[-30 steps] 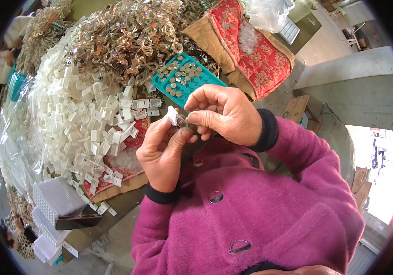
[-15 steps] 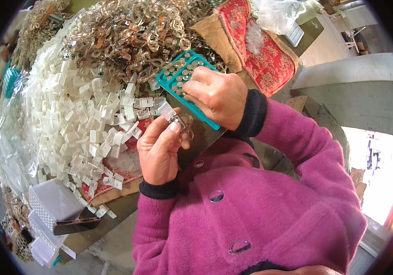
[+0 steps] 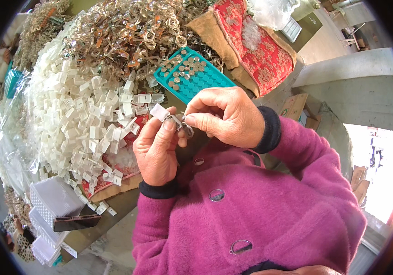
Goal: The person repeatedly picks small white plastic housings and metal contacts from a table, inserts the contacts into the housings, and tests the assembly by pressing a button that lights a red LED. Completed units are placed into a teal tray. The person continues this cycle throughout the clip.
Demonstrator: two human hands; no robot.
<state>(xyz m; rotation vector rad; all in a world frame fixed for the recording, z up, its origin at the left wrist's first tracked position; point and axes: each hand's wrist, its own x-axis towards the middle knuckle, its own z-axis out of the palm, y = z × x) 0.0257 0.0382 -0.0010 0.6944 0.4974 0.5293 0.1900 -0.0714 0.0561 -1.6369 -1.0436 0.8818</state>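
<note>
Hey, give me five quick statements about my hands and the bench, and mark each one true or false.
1. The left hand holds a small white piece. True.
2. The right hand is inside the teal tray. False: its fingertips are close to the left hand's.
3. Small round discs lie in the tray. True.
4. The heap of white pieces is right of the tray. False: it is left.
5. Both sleeves are green. False: they are magenta.

no readable text, labels, numbers, signs
</note>
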